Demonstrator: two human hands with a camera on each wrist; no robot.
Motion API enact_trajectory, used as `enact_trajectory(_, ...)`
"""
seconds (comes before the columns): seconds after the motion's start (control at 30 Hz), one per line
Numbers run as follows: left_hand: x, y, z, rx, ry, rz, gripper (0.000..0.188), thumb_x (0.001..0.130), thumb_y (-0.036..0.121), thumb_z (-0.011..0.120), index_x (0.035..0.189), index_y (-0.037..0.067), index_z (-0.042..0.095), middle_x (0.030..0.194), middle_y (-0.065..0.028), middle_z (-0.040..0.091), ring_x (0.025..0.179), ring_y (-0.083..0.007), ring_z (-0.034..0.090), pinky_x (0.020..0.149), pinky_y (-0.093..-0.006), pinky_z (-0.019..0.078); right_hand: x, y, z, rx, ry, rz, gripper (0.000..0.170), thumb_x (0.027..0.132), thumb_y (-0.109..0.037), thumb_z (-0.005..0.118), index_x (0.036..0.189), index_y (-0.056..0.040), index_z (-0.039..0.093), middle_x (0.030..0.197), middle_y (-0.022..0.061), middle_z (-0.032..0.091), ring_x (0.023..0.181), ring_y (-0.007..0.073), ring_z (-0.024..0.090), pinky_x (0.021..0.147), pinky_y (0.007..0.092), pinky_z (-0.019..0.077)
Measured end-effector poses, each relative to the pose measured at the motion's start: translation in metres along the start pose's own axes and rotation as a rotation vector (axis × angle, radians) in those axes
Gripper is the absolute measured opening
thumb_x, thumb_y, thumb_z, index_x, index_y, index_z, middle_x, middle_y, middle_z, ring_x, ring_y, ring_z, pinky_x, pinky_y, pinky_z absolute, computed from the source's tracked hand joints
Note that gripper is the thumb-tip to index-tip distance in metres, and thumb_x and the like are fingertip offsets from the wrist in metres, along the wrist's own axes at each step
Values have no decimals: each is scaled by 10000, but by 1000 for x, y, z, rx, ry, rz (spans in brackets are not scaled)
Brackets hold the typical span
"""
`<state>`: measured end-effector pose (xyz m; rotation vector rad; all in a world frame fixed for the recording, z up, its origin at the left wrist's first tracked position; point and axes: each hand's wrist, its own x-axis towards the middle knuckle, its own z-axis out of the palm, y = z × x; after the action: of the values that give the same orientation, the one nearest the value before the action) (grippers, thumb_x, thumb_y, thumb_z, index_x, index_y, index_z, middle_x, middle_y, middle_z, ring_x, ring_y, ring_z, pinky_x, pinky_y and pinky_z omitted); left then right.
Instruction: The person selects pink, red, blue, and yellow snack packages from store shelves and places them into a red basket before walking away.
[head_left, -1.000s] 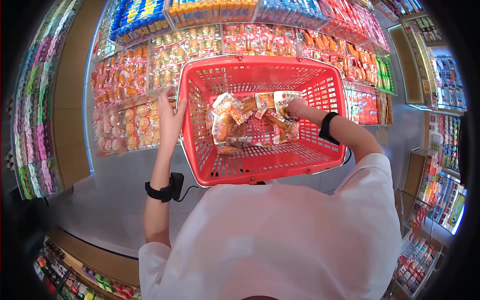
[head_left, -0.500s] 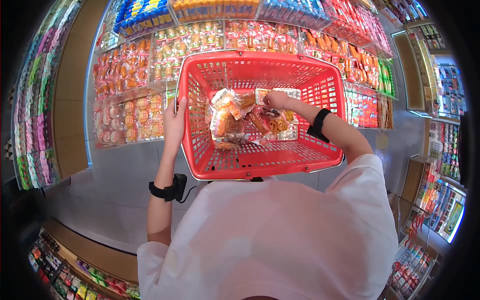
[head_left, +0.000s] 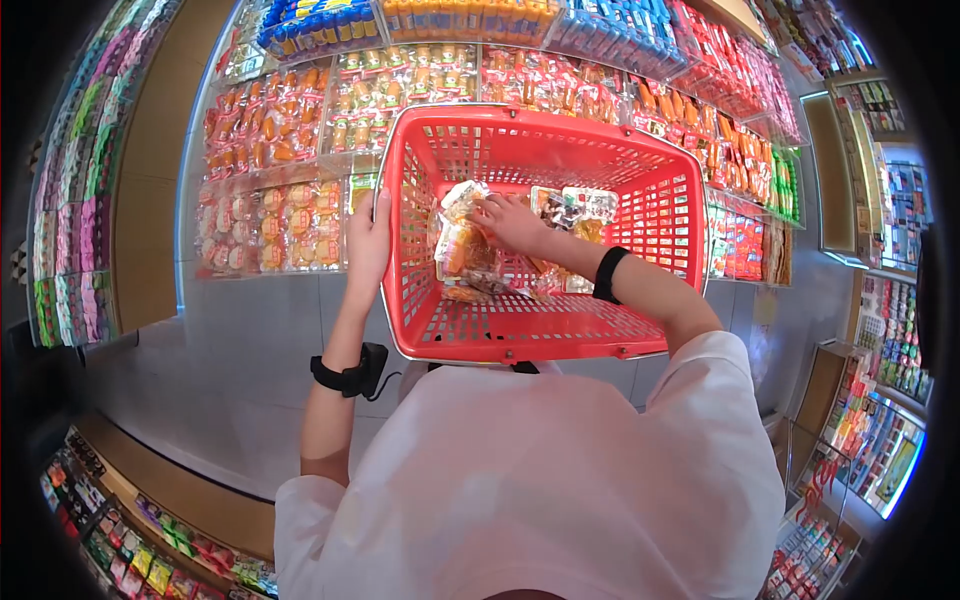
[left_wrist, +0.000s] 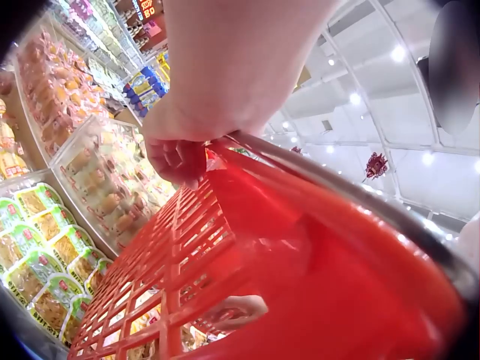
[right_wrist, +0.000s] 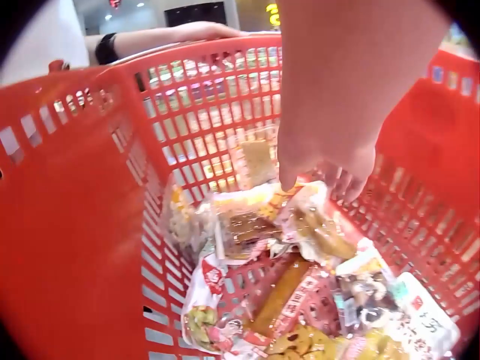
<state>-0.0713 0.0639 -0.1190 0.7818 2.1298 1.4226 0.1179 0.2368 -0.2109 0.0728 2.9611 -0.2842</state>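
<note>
A red plastic shopping basket [head_left: 545, 345] with slotted walls and a metal handle along its rim takes up the middle of the head view. At its left side, my left hand [head_left: 369, 240] grips the rim; the left wrist view shows curled fingers [left_wrist: 176, 157] there. Inside, my right hand [head_left: 512, 225] reaches over the left part of the snack pile. In the right wrist view its thumb and fingers pinch the top of a clear snack packet [right_wrist: 322, 232] with brown food inside. Beside it lie a long brown snack packet [right_wrist: 281, 296] and a white-labelled packet [right_wrist: 427, 319].
Beyond the basket stand clear display bins of wrapped snacks [head_left: 265, 120], with blue packets [head_left: 615, 40] higher up. A shelf of pink and green packages [head_left: 75, 215] runs along the left. Grey floor [head_left: 250, 370] shows between the shelves. More stocked shelves [head_left: 895, 330] line the right.
My right hand has moved left across the basket, from the right-hand packets to the left part of the pile. The left hand stays at the left rim, its fingers now closer around it.
</note>
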Motion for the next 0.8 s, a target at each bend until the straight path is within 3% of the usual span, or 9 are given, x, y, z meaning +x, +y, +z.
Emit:
enact_trajectory(0.07, -2, 3, 2, -16, 49, 74, 350, 911, 297, 441, 853, -39, 518, 578, -120, 485, 530, -139, 394, 520, -312, 355, 11, -13, 8, -116, -8, -87, 579, 693, -319, 671, 1201, -170, 436, 1243, 81, 412, 1157, 261, 376, 918, 422, 355)
enact_trajectory(0.1, -2, 1, 5, -102, 60, 76, 348, 907, 301, 447, 852, -34, 523, 581, -132, 481, 524, -159, 401, 518, -333, 352, 12, -12, 9, -106, -128, -116, 571, 703, -338, 657, 1199, -160, 436, 1291, 93, 358, 1135, 280, 409, 903, 410, 375)
enact_trajectory(0.2, -2, 3, -2, 27, 30, -6, 350, 900, 305, 458, 862, -35, 530, 596, -144, 494, 528, -166, 426, 527, -339, 359, 1, -7, 30, -176, -242, -124, 444, 693, -334, 658, 1074, -137, 544, 1274, 87, 387, 1097, 274, 451, 834, 408, 426)
enact_trajectory(0.3, -5, 8, -2, 38, 46, -15, 359, 896, 317, 459, 843, -32, 525, 564, -147, 469, 503, -190, 405, 520, -349, 356, -24, 7, 16, -141, -502, -14, 344, 694, -317, 660, 990, -147, 619, 1162, 95, 510, 1055, 249, 497, 810, 432, 430)
enact_trajectory(0.4, -6, 13, -4, 59, 30, -37, 387, 894, 336, 451, 863, -42, 527, 577, -175, 485, 511, -229, 430, 525, -359, 362, -52, 28, 5, -97, -792, 153, 277, 766, -318, 556, 902, -89, 631, 956, 106, 609, 899, 260, 588, 735, 417, 465)
enact_trajectory(0.5, -5, 17, -6, 74, 32, -40, 401, 892, 339, 453, 910, -54, 536, 603, -197, 506, 526, -251, 453, 533, -361, 369, -67, 40, 9, -45, -663, 205, 281, 770, -320, 540, 909, -93, 632, 867, 126, 628, 841, 262, 610, 746, 434, 456)
enact_trajectory(0.6, -6, 17, -6, 98, 36, -49, 412, 890, 337, 457, 951, -63, 538, 624, -208, 519, 538, -261, 465, 543, -360, 376, -41, 31, -8, 16, -708, 292, 250, 769, -314, 545, 905, -125, 635, 909, 130, 610, 870, 278, 592, 763, 456, 446)
enact_trajectory(0.7, -3, 5, -3, 64, 40, -18, 415, 888, 336, 461, 964, -65, 537, 631, -210, 522, 543, -264, 470, 550, -362, 381, -10, 31, 8, 141, -348, 276, 264, 759, -299, 564, 940, -119, 631, 922, 104, 596, 956, 299, 552, 836, 457, 405)
enact_trajectory(0.8, -2, -1, -1, 39, 46, -6, 401, 887, 333, 464, 942, -57, 539, 629, -201, 523, 540, -264, 470, 552, -364, 382, 8, 36, 41, 272, 50, 312, 253, 746, -301, 574, 905, -117, 645, 882, 111, 584, 945, 310, 551, 839, 464, 404)
